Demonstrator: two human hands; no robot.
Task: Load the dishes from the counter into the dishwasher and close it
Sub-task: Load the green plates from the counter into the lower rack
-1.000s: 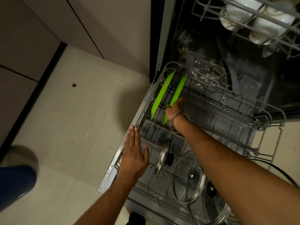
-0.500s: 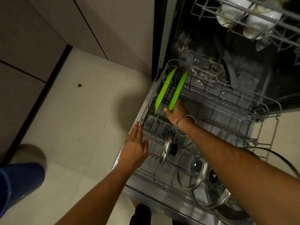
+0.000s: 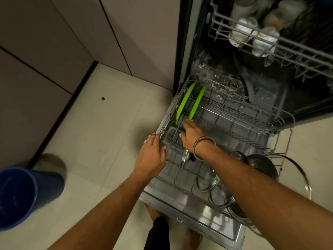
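Resting flat, fingers straight, the left hand [image 3: 151, 156] is seen on the lower rack [image 3: 234, 123] rim, as before. Beyond it, the right hand [image 3: 191, 135] has been drawn back from the nearer green plate [image 3: 197, 102]; only a fingertip touches it, nothing grasped. Both green plates stand at the rack's far-left corner.

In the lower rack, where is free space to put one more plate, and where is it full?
Free: the lower rack right of the two green plates, toward its far right rim. Crowded: the near end, where pot lids stand, and the left corner, where both hands are.
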